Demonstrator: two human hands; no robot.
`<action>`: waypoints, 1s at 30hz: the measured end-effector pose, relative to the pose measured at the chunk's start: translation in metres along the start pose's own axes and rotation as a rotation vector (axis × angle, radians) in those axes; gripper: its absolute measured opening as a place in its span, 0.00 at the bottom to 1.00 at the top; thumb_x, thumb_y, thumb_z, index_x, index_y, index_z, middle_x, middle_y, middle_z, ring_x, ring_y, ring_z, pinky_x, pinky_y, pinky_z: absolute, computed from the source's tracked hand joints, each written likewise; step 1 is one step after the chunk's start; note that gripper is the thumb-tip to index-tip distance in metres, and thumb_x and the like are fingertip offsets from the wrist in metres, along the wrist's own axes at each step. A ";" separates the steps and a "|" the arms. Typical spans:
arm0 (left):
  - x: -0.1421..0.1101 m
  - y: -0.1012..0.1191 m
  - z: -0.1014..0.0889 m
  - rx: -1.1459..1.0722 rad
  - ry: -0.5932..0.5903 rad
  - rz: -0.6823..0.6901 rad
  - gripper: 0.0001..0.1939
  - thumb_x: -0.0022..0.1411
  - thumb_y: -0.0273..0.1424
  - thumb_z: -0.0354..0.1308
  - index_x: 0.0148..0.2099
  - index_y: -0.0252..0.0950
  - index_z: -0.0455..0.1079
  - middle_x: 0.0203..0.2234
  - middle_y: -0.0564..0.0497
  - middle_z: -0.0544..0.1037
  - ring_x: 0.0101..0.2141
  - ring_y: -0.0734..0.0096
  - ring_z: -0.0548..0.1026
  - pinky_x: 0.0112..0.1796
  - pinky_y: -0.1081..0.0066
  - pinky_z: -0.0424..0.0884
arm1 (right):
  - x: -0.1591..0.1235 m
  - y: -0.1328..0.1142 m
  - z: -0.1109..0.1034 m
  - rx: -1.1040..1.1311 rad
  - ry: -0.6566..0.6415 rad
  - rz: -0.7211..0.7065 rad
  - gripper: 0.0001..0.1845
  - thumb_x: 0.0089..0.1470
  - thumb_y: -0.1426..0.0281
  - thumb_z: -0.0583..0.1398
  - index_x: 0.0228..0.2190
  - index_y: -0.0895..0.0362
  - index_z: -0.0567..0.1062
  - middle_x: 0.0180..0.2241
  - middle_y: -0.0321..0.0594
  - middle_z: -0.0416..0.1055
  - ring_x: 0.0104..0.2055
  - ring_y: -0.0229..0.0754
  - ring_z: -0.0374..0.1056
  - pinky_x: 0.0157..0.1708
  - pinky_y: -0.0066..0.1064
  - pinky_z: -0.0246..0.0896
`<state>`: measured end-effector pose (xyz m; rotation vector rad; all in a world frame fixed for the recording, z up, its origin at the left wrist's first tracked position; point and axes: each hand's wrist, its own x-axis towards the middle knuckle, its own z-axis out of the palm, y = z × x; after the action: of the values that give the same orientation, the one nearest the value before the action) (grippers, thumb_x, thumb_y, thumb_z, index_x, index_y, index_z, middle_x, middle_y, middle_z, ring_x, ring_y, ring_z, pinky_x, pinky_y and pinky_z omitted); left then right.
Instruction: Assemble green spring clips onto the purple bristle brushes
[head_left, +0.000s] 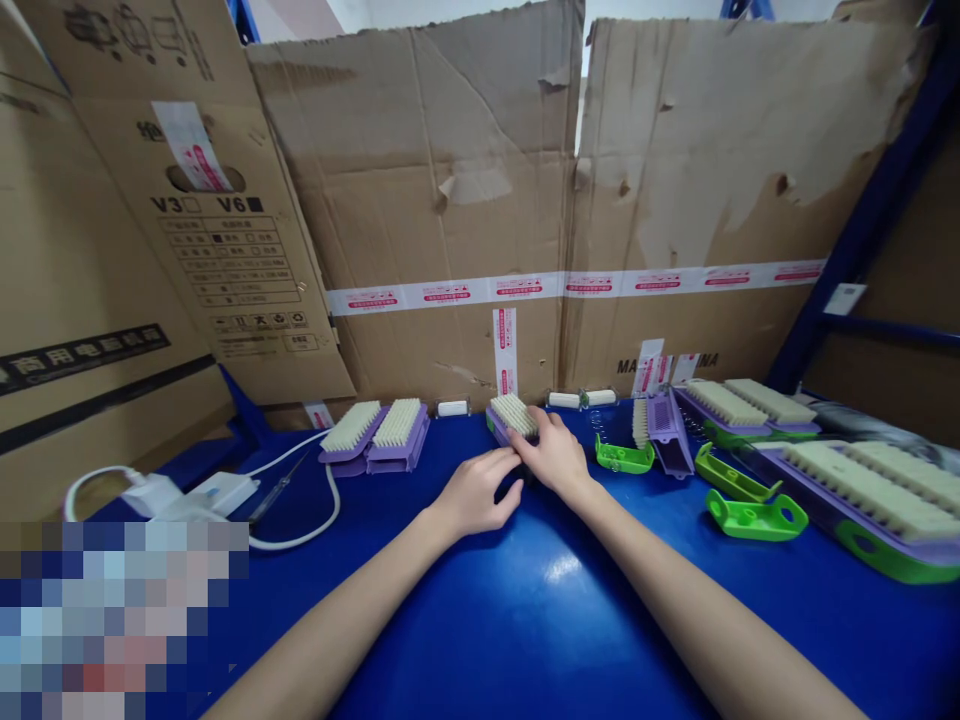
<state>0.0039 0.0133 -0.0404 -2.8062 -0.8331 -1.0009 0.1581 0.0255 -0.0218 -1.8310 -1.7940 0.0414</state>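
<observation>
A brush with cream bristles and a purple body (514, 412) lies bristles up on the blue table, near the cardboard wall. My right hand (555, 455) is closed around its right side and near end. My left hand (480, 490) is at the brush's near end, fingers stretched towards it and thumb apart. Its fingertips come close to my right thumb; whether they touch the brush is hard to tell. A small dark patch under my hands cannot be made out. To the right sit a green plastic end piece (625, 457) and a purple brush on its side (664, 432).
Two purple brushes (375, 437) stand left, beside a white cable and adapter (221, 492) and a thin screwdriver-like tool (279, 488). Green parts (757, 515) and larger brushes (874, 485) lie right. Small white cylinders (452, 408) line the cardboard wall (442, 220).
</observation>
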 end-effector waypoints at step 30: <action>0.023 -0.019 -0.030 0.633 -0.075 -0.800 0.34 0.58 0.54 0.40 0.52 0.33 0.67 0.46 0.29 0.68 0.46 0.38 0.63 0.40 0.49 0.60 | 0.000 -0.008 -0.015 0.610 0.419 0.082 0.26 0.51 0.59 0.55 0.51 0.54 0.68 0.46 0.43 0.73 0.46 0.48 0.69 0.47 0.39 0.62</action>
<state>-0.0082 0.0337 -0.0058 -1.9747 -1.9421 -0.5059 0.1573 0.0199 -0.0060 -1.3475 -1.2361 0.1976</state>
